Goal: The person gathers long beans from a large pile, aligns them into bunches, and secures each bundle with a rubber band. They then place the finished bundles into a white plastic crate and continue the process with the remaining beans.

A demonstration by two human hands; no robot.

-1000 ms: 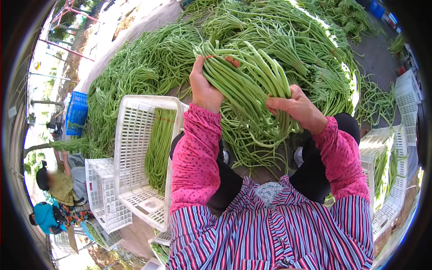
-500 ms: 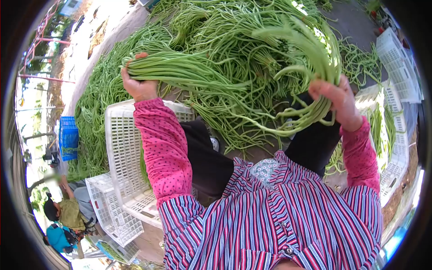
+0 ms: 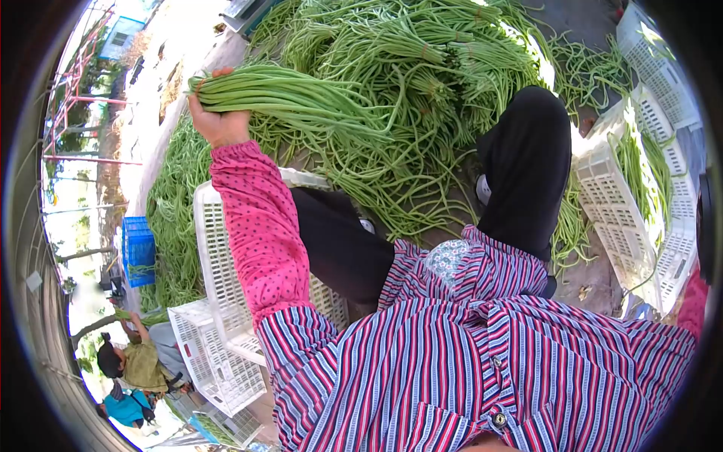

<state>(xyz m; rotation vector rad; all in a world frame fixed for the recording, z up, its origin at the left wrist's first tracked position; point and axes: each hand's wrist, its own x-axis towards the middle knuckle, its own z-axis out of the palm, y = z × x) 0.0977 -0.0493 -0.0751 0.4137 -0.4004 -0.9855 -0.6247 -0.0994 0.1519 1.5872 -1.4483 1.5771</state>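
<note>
My left hand (image 3: pixel 220 123), raised at the upper left, is closed round one end of a thick bunch of long green beans (image 3: pixel 294 99). The beans' free ends hang out to the right over a big heap of long beans (image 3: pixel 407 83). Of my right arm only a piece of the pink sleeve (image 3: pixel 692 305) shows at the far right edge. The hand itself lies outside the picture, so what it holds is hidden.
White plastic crates (image 3: pixel 213 260) stand at my left. Another white crate (image 3: pixel 614 184) with long beans inside is on my right. A blue crate (image 3: pixel 138 252) sits farther left. Two other people (image 3: pixel 143 365) are at the lower left.
My right hand, which gripped a curved bunch of long beans in front of me, has swung right and out of view. My left hand has shifted slightly up and left with its bunch.
</note>
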